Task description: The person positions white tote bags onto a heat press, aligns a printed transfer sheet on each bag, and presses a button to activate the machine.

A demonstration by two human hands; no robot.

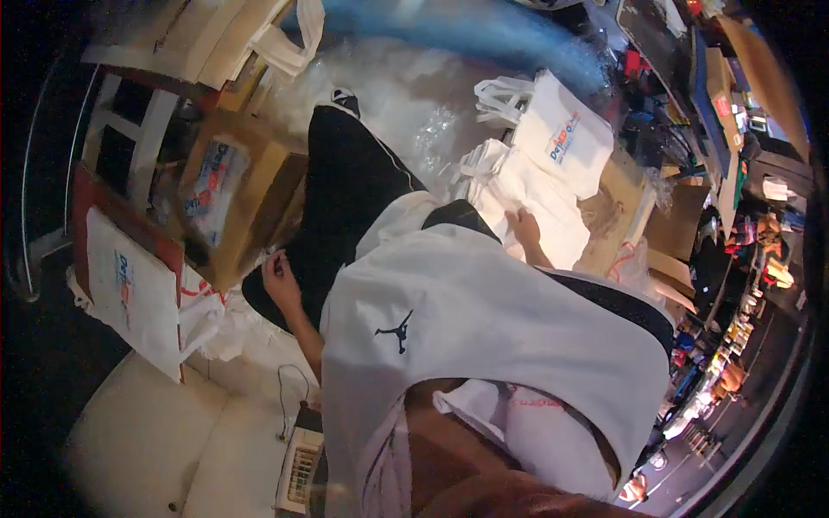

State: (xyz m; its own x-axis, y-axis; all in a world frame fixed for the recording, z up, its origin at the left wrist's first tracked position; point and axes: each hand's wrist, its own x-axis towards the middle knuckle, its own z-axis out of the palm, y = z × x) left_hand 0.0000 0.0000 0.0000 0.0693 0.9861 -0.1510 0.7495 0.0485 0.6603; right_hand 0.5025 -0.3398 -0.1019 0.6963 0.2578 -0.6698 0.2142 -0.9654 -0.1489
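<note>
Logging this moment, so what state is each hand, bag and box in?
left hand: fingers curled, resting by the black-clad leg, which is stretched out
right hand: flat on the stack of white bags
stack of white bags: folded flat, piled
printed white tote: propped upright, empty-looking
cardboard box: open

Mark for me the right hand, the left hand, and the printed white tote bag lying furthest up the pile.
right hand (524,228), head view, on the back of the hand.
left hand (281,281), head view, on the knuckles.
printed white tote bag (566,129), head view, on its front panel.
</note>
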